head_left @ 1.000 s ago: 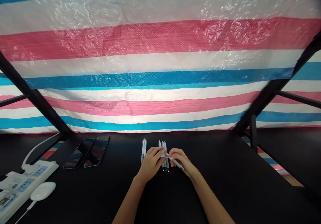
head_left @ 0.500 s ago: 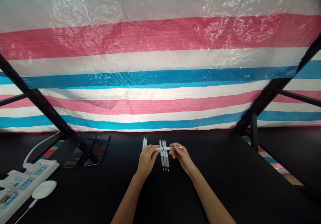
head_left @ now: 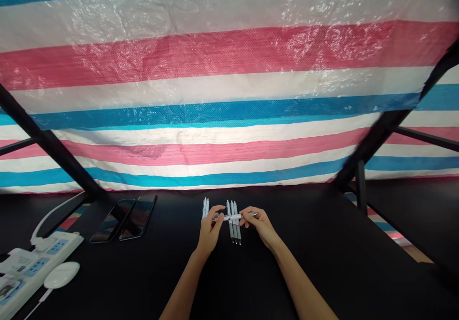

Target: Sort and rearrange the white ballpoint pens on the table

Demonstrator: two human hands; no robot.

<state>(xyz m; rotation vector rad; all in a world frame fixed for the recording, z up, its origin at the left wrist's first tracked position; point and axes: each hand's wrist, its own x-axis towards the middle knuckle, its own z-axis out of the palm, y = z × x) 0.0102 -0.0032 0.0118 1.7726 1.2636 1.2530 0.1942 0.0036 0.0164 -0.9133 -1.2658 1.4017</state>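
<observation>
Between my two hands a white pen [head_left: 234, 217] with a grey grip lies crosswise in the air. My left hand [head_left: 211, 226] pinches its left end, with the index finger lifted off. The fingers of my right hand [head_left: 258, 222] are closed round the grey tip end. Beneath the held pen, three white pens with grey grips [head_left: 234, 234] lie side by side on the black table, tips toward me. Left of them, further white pens [head_left: 205, 207] lie partly hidden behind my left hand.
Two dark phones [head_left: 113, 220] lie on the black table [head_left: 150, 281] to the left. At the left edge are a white power strip [head_left: 39, 262] with plugs and a round white charger [head_left: 62, 275]. Black frame bars [head_left: 373, 143] and a striped sheet [head_left: 215, 152] stand behind.
The held pen has come slightly lower and toward me. My left index finger has lifted away from it, while my right hand keeps its grip. The view has shifted slightly.
</observation>
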